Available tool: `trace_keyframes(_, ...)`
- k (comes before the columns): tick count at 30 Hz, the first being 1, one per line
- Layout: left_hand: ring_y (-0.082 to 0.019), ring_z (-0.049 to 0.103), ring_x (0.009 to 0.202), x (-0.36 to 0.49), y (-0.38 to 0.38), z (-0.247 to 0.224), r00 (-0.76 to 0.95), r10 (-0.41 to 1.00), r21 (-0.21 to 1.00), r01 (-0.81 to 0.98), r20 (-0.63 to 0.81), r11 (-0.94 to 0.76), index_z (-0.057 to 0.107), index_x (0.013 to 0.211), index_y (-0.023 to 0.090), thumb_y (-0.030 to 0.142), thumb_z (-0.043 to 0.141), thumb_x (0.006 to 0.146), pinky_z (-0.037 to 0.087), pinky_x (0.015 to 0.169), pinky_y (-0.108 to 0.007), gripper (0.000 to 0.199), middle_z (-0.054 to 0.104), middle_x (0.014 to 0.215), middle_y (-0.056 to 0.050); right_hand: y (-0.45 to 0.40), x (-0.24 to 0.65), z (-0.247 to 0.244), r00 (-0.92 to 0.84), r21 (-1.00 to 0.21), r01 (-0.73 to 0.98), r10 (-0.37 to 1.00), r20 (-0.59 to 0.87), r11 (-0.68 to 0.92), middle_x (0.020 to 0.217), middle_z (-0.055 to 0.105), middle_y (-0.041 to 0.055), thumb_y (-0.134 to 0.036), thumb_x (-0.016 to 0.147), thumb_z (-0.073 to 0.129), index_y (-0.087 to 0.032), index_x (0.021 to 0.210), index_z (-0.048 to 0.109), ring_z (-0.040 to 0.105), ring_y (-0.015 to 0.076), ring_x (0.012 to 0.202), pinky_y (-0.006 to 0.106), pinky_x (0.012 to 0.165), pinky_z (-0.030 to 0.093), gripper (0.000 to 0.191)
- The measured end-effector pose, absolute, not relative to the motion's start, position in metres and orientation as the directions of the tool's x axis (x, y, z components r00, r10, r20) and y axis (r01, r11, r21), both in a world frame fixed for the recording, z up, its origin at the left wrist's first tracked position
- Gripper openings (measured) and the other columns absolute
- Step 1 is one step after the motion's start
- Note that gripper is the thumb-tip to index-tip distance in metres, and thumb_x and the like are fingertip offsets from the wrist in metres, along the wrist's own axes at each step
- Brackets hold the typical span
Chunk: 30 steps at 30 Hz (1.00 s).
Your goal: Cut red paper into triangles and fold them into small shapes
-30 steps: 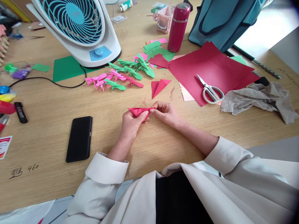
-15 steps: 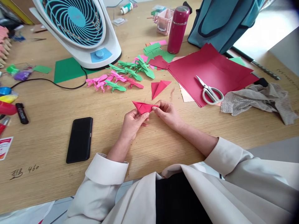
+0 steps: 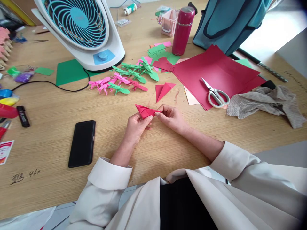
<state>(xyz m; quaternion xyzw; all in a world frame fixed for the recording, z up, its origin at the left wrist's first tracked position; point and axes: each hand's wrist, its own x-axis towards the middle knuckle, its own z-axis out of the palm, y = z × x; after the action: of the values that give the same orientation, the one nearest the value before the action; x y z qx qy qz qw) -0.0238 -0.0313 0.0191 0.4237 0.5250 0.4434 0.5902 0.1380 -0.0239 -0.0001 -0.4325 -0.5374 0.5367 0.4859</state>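
Observation:
A folded red paper piece (image 3: 145, 111) is held just above the table, with its pointed end toward the left. My left hand (image 3: 137, 126) pinches its lower edge between thumb and fingers. At its right end, my right hand (image 3: 170, 117) grips the paper with thumb and forefinger. Just beyond my hands lies a second folded red piece (image 3: 164, 91). Several green folded figures (image 3: 136, 72) and pink folded figures (image 3: 103, 83) are grouped farther back, with a red one (image 3: 137, 85) among them.
White-handled scissors (image 3: 216, 94) rest on large red sheets (image 3: 223, 72) at the right, beside a grey cloth (image 3: 266, 103). A black phone (image 3: 82, 143) lies to the left. Behind stand a fan (image 3: 103, 56), a red flask (image 3: 183, 31) and a blue bag (image 3: 227, 25).
The held red paper has tilted slightly and shifted a little to the left. Both hands keep their pinch on it, with my right thumb slightly lower and farther left.

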Motion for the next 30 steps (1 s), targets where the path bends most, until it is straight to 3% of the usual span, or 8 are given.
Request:
trace_keyframes(9,-0.008,0.053,0.056,-0.0234,-0.0318,0.0205,0.035,0.977,0.975,-0.073,-0.209,0.211,0.066,0.077,0.015,0.036,0.079,0.064,0.05,0.043,-0.017,0.028,0.06,0.066,0.003,-0.0274,0.1415,0.0018,-0.275,-0.995,0.067,0.96,0.057,0.079,0.064,0.048,-0.004,-0.048,0.083,0.07,-0.019,0.078,0.057,0.038,0.0105,0.058,0.025,0.054,0.031,0.033)
trace_keyframes(30,-0.006,0.049,0.052,-0.0235,-0.0292,0.0215,-0.034,0.972,0.959,-0.176,-0.232,0.223,0.061,0.074,0.017,0.034,0.078,0.062,0.048,0.043,-0.016,0.027,0.054,0.061,0.005,-0.0278,0.1408,0.0002,-0.279,-0.998,0.03,0.959,0.052,0.063,0.067,0.051,-0.0029,-0.062,0.083,0.065,-0.018,0.081,0.059,0.04,0.0108,0.059,0.026,0.055,0.032,0.044)
